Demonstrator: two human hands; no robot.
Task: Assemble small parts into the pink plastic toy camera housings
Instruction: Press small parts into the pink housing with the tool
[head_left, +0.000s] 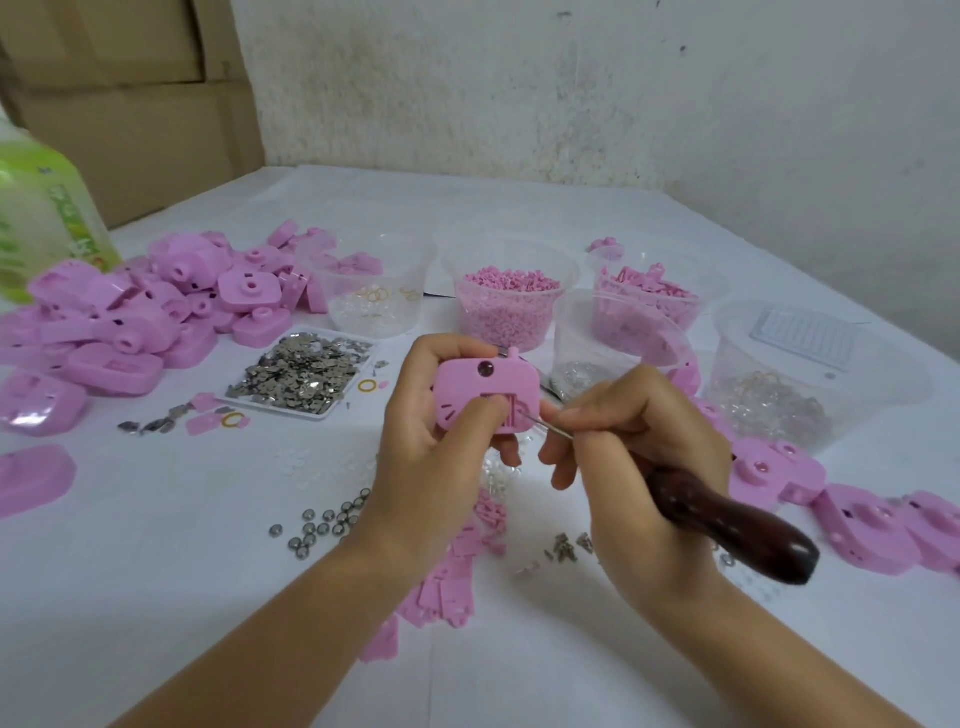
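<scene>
Currently in hand: one pink housing (480, 387) is held up over the middle of the worktop (208, 597) by the left hand (436, 431), its fingers (457, 349) curled round the back and the thumb pressing on an open recess in the face
Tool: the right hand (644, 452) grips a pick (737, 525) with a dark wooden handle, fingers (569, 470) pinched close on the thin metal shaft; the tip touches the recess near the housing's right edge
Step, as I judge it: a small part is being seated in that recess, so this housing is partway through
Possibly done: a row of housings (841, 519) lies to the right of the hands, perhaps finished, though I cannot confirm it
Left to do: a big heap of housings (156, 312) waits at the left, the tub of pink pellets (511, 304) is near full and the tray of metal pieces (306, 371) is well stocked, so most of the work seems ahead
Hidden: the part under the thumb and tip is too small to make out, and the palm covers the housing's back
Cut off: both the heap and the row run out past the picture's edges
Hard to read: what lies in the clear tub (810, 384) at the right is blurred
</scene>
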